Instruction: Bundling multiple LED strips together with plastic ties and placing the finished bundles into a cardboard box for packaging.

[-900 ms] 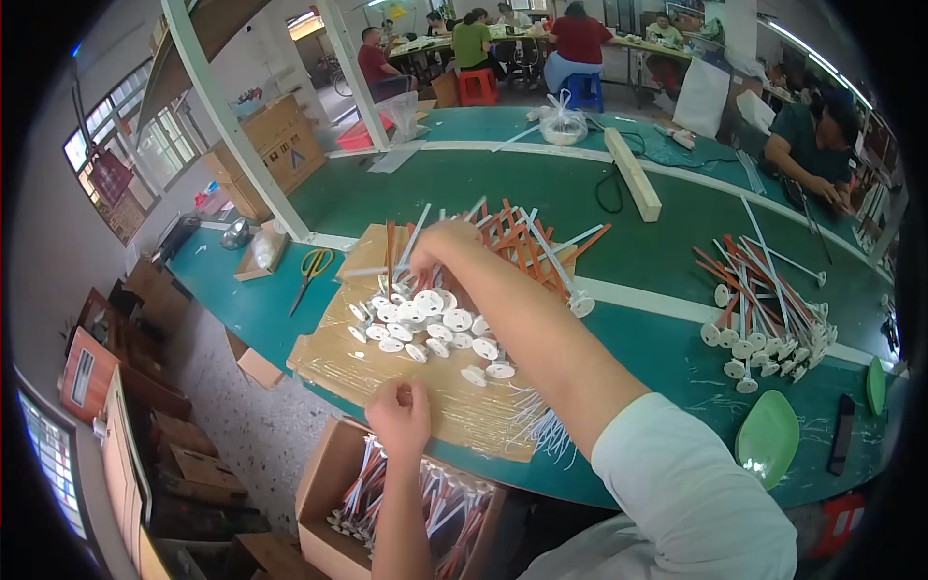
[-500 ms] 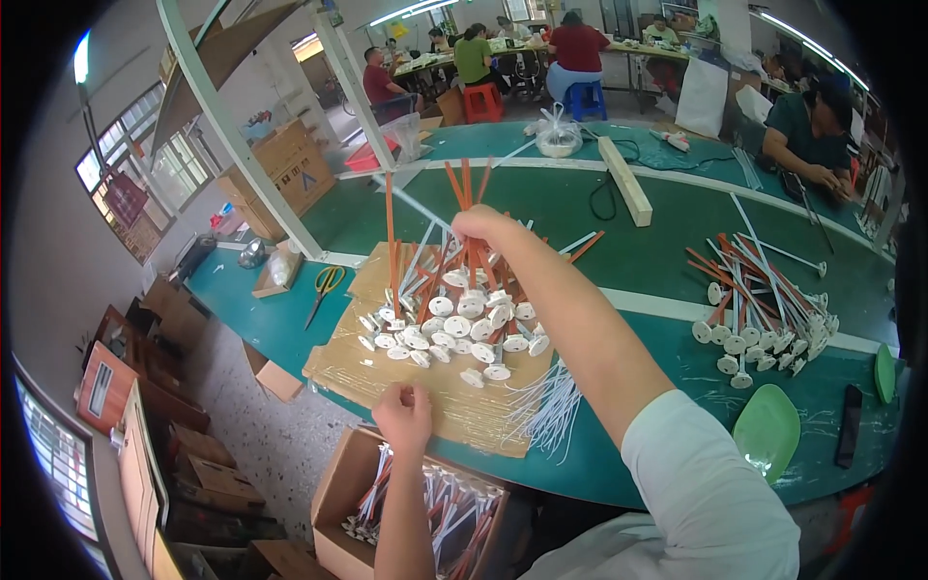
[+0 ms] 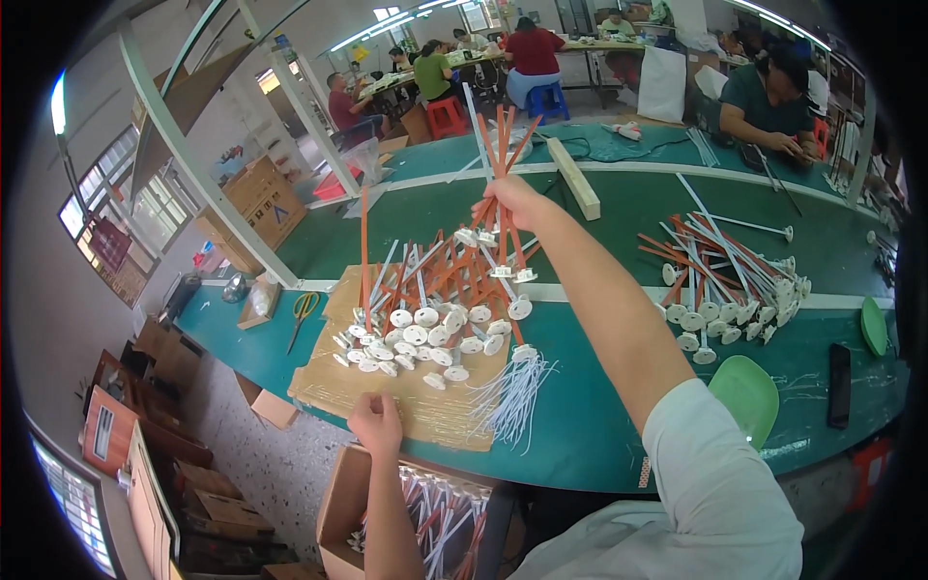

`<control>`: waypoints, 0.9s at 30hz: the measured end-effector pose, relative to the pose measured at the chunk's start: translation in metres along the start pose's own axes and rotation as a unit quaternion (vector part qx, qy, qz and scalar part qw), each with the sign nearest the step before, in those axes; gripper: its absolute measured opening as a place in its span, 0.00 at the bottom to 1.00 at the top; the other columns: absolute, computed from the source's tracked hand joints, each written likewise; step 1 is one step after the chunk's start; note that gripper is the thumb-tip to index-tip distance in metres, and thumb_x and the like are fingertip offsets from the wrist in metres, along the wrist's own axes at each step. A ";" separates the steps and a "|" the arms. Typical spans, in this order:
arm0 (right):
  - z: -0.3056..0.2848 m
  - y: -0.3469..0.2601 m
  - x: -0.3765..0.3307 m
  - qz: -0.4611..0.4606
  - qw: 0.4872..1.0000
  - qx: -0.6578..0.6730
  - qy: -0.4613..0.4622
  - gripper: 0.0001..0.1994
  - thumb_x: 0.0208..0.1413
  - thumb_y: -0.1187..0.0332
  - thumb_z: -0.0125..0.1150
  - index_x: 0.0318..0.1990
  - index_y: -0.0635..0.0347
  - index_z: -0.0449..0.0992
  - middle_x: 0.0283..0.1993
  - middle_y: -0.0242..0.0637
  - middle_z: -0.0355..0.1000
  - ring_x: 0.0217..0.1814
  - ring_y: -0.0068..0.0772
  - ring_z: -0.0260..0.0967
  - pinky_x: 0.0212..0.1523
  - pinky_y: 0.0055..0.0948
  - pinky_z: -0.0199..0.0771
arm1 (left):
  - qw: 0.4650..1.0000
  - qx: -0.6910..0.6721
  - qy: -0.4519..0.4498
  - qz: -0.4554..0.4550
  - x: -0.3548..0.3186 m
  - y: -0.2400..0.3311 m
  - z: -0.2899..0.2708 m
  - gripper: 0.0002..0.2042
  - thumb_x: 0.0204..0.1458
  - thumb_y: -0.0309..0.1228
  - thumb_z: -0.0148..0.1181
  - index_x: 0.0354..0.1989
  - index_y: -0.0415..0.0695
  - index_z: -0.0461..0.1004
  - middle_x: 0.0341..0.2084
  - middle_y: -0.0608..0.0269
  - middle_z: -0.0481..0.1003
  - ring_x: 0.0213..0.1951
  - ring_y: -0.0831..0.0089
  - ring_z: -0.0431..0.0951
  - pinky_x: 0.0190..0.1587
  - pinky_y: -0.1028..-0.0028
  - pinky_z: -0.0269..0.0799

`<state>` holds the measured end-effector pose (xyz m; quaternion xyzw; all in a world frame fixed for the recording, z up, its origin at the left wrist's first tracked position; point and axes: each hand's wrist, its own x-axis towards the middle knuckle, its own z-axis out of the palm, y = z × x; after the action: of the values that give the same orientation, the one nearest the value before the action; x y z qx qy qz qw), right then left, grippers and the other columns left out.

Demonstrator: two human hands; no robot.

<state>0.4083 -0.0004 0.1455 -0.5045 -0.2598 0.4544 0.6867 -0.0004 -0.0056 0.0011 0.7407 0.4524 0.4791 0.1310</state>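
My right hand point(image 3: 510, 200) is closed round a bunch of orange-red and white sticks point(image 3: 501, 159), held nearly upright. White round discs point(image 3: 500, 273) hang at the lower ends of this bunch, above and beside the pile. On the flat brown cardboard point(image 3: 333, 387) lies a heap of similar disc-ended sticks point(image 3: 416, 333), discs mostly toward me. One orange-red stick point(image 3: 364, 246) stands upright at the heap's left. My left hand point(image 3: 375, 423), fingers curled, hovers at the cardboard's front edge; nothing shows in it. Beside the cardboard's right edge lie thin white strands point(image 3: 512, 398).
Another pile of disc-ended sticks point(image 3: 720, 304) lies right, near a green tray point(image 3: 744, 398) and a black phone point(image 3: 839, 387). Scissors point(image 3: 303, 319) lie left. Below the table edge stands an open carton point(image 3: 340, 503) of similar sticks. A co-worker point(image 3: 768, 106) sits far right.
My right hand has lifted the bunch of sticks up out of the heap, so its discs now hang higher. The left hand stays closed near the cardboard's front edge. The whole view has shifted.
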 end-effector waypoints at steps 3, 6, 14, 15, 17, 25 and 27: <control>-0.024 -0.011 -0.008 -0.093 0.993 -0.043 -0.055 0.07 0.59 0.78 0.45 0.43 0.73 0.65 0.37 0.55 0.74 0.37 0.47 0.77 0.37 0.41 0.80 | 1.000 0.015 -0.003 0.016 0.000 -0.005 0.002 0.10 0.49 0.28 0.62 0.20 0.35 0.73 0.11 0.60 0.71 0.15 0.74 0.69 0.21 0.73 0.64; -0.036 -0.016 -0.015 -0.097 0.992 -0.042 -0.072 0.08 0.61 0.77 0.48 0.44 0.73 0.66 0.38 0.54 0.74 0.39 0.46 0.77 0.40 0.37 0.79 | 1.000 0.004 -0.006 0.007 -0.002 -0.005 0.004 0.10 0.49 0.28 0.61 0.21 0.34 0.73 0.12 0.59 0.72 0.15 0.73 0.70 0.21 0.72 0.66; -0.043 -0.005 -0.059 -0.203 0.956 -0.205 0.053 0.14 0.63 0.60 0.51 0.32 0.62 0.69 0.21 0.31 0.66 0.18 0.26 0.65 0.21 0.28 0.68 | 0.998 0.051 -0.025 -0.024 0.000 0.000 0.001 0.08 0.47 0.30 0.62 0.23 0.37 0.75 0.17 0.53 0.75 0.22 0.57 0.76 0.29 0.62 0.71; -0.042 -0.004 -0.073 -0.228 0.927 -0.265 0.136 0.16 0.62 0.57 0.53 0.32 0.62 0.71 0.20 0.29 0.66 0.18 0.24 0.65 0.21 0.27 0.68 | 0.997 0.060 -0.026 -0.028 0.001 0.000 0.002 0.08 0.47 0.30 0.61 0.24 0.37 0.75 0.17 0.53 0.75 0.22 0.57 0.77 0.29 0.62 0.71; -0.043 0.003 -0.100 -0.289 0.840 -0.385 0.252 0.16 0.60 0.56 0.57 0.33 0.62 0.74 0.21 0.35 0.70 0.21 0.26 0.70 0.23 0.30 0.69 | 0.997 0.064 -0.033 -0.034 0.002 0.004 0.004 0.09 0.47 0.31 0.61 0.24 0.37 0.75 0.18 0.53 0.75 0.22 0.58 0.77 0.29 0.63 0.72; -0.053 0.037 -0.137 -0.196 0.906 -0.295 0.231 0.15 0.58 0.60 0.59 0.31 0.66 0.74 0.16 0.35 0.69 0.16 0.27 0.70 0.20 0.29 0.68 | 1.000 0.013 0.014 -0.015 0.046 0.014 0.003 0.08 0.49 0.30 0.61 0.26 0.37 0.75 0.18 0.55 0.76 0.20 0.64 0.76 0.26 0.68 0.70; -0.066 0.035 -0.137 -0.190 0.917 -0.291 0.196 0.14 0.58 0.61 0.59 0.30 0.67 0.73 0.15 0.33 0.68 0.14 0.24 0.68 0.18 0.26 0.66 | 0.997 0.058 -0.013 0.040 0.088 0.021 0.007 0.09 0.50 0.32 0.62 0.30 0.37 0.75 0.23 0.54 0.77 0.26 0.62 0.77 0.31 0.66 0.70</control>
<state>0.3872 -0.1486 0.1031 -0.7019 -0.3317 0.1117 0.6204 0.0283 0.0541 0.0628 0.7706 0.4479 0.4474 0.0743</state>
